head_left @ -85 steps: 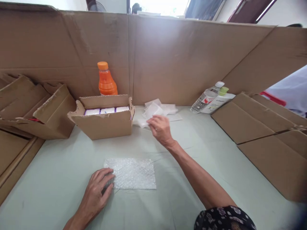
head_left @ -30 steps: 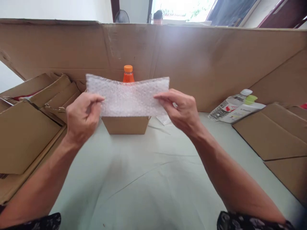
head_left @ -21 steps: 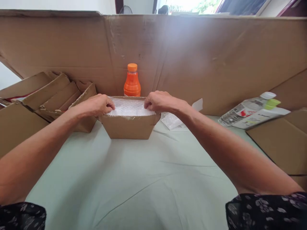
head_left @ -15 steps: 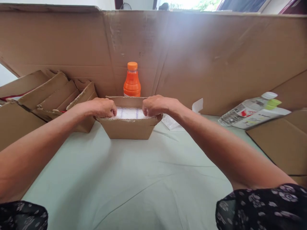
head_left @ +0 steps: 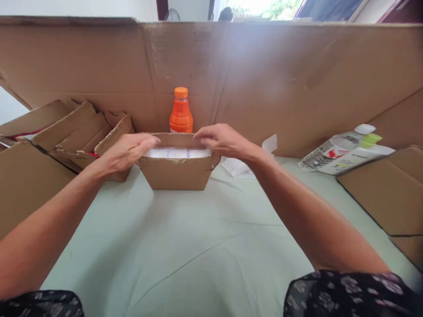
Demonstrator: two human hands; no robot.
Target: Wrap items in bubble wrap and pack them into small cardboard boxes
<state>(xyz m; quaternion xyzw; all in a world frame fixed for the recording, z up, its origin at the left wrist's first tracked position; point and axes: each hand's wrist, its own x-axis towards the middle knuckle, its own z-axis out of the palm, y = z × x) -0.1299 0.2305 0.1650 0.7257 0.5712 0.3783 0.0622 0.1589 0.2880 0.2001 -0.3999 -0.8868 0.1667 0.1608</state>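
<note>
A small open cardboard box (head_left: 178, 174) with sloping sides stands on the pale green cloth. Inside it lies something white with faint bluish stripes (head_left: 178, 152), its kind unclear. At the box's left end is my left hand (head_left: 134, 149), fingers stretched out and a little smeared by motion, holding nothing. My right hand (head_left: 220, 140) hovers over the right end, fingers extended and slightly bent, with nothing seen in them. Just behind the box an orange bottle (head_left: 181, 112) stands upright, its lower part hidden.
More open cardboard boxes (head_left: 84, 132) stand at the left. To the right lie crumpled clear plastic (head_left: 239, 168), a clear water bottle (head_left: 333, 149) on its side, a white packet (head_left: 358, 159) and a cardboard box (head_left: 386, 189). A tall cardboard wall (head_left: 280, 83) runs along the back.
Both hands have come up out of the box and their curled fingers have straightened. The left hand has shifted a little to the left. The box stays in place.
</note>
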